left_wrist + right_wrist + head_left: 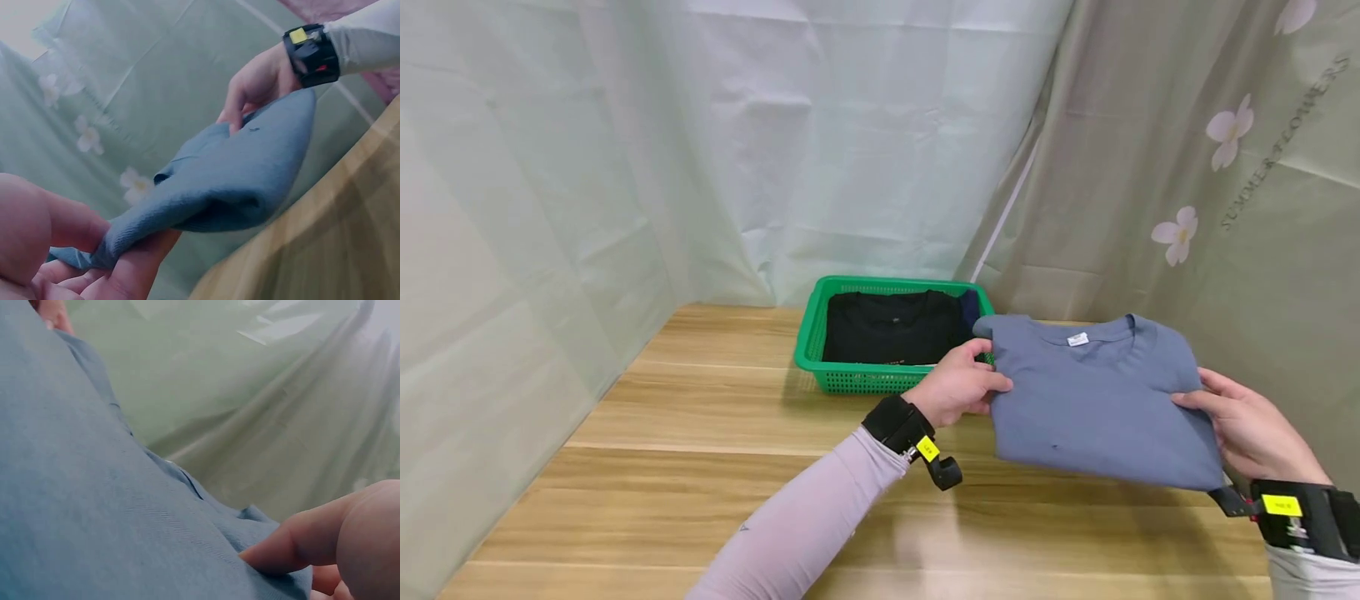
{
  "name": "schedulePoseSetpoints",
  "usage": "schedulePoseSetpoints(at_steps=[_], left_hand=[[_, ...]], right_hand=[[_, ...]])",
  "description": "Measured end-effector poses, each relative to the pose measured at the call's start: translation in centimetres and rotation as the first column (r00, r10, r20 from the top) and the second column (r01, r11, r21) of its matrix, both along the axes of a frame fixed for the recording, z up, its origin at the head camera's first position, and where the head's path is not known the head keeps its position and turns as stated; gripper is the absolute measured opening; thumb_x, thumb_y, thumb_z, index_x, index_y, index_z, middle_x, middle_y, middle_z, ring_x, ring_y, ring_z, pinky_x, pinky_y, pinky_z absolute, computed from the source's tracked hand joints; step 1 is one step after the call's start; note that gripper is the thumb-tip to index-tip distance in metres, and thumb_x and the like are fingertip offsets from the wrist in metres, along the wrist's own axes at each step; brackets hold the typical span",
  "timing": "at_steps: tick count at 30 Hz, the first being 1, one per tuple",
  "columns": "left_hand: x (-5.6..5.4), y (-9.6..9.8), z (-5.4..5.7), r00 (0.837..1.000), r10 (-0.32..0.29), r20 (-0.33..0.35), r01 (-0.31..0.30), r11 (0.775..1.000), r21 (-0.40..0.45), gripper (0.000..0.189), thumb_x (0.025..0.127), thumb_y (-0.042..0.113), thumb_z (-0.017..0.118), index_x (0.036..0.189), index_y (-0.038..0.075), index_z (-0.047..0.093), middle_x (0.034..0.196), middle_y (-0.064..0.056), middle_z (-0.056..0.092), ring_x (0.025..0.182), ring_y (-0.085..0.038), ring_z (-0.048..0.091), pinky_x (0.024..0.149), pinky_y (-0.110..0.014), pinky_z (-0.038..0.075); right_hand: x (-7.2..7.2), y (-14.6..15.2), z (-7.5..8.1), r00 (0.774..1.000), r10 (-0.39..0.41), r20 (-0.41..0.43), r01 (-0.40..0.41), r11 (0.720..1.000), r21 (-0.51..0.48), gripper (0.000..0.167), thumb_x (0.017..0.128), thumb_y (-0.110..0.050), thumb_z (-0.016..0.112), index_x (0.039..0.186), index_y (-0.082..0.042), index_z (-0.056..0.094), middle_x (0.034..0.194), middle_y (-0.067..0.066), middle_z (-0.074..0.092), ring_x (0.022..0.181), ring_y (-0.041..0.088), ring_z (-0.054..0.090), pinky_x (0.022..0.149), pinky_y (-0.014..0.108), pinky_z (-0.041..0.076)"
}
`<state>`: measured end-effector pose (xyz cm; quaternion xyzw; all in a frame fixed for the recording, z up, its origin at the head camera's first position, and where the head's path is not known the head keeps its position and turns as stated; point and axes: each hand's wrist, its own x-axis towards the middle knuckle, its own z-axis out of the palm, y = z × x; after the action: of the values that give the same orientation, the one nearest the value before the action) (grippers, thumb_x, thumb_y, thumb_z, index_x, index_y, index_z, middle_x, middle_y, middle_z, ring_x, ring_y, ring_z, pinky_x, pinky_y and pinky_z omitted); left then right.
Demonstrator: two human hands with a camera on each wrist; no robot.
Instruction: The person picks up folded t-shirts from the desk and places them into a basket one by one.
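Note:
A folded blue-grey T-shirt (1097,408) is held up over the right part of the table, its collar with a white label facing away from me. My left hand (958,383) pinches its left edge between thumb and fingers, close by the basket's front right corner. On the opposite side, my right hand (1255,425) grips the right edge with the thumb on top. In the left wrist view the shirt (219,175) spans between both hands, its folded layers sagging. The right wrist view shows the thumb (306,540) pressed on the cloth.
Behind the hands, a green plastic basket (865,379) stands at the table's back edge. Inside lie a folded black shirt (887,327) and a dark navy cloth (970,310). The wooden table (700,467) borders hanging curtains (865,150) at the back and sides.

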<state>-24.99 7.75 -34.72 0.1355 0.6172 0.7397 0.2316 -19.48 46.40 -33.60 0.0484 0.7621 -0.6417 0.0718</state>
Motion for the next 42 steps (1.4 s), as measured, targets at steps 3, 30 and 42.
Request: schedulePoseSetpoints(at_steps=[3, 30, 42], left_hand=[[-0.7, -1.5, 0.1, 1.0, -0.01, -0.014, 0.01, 1.0, -0.011, 0.053, 0.1, -0.006, 0.067, 0.148, 0.008, 0.048, 0.108, -0.007, 0.069, 0.084, -0.02, 0.068, 0.07, -0.033, 0.061], [-3.9, -12.8, -0.1, 0.994, 0.1, -0.032, -0.104, 0.985, -0.136, 0.073, 0.101, 0.001, 0.065, 0.167, 0.011, 0.036, 0.141, -0.016, 0.066, 0.095, -0.018, 0.075, 0.079, -0.032, 0.064], [-5.0, -15.9, 0.0, 0.987, 0.148, -0.059, -0.157, 0.969, -0.191, 0.074, 0.103, 0.002, 0.063, 0.17, 0.01, 0.031, 0.148, -0.019, 0.061, 0.102, -0.019, 0.074, 0.082, -0.032, 0.064]], right_hand=[[-0.7, -1.3, 0.2, 0.998, 0.065, -0.024, -0.067, 0.996, -0.053, 0.091, 0.114, -0.01, 0.057, 0.174, -0.004, -0.011, 0.12, -0.034, 0.067, 0.088, -0.002, 0.065, 0.081, 0.019, 0.058], [-5.9, -13.6, -0.5, 0.986, 0.144, -0.09, -0.143, 0.99, 0.011, 0.075, 0.112, -0.011, 0.059, 0.173, 0.0, 0.018, 0.134, -0.002, 0.063, 0.106, 0.002, 0.07, 0.088, 0.027, 0.063], [-8.4, -17.2, -0.2, 0.983, 0.169, -0.078, -0.165, 0.985, 0.047, 0.073, 0.114, -0.012, 0.054, 0.175, -0.003, 0.017, 0.173, 0.025, 0.033, 0.135, 0.018, 0.057, 0.093, 0.023, 0.059]])
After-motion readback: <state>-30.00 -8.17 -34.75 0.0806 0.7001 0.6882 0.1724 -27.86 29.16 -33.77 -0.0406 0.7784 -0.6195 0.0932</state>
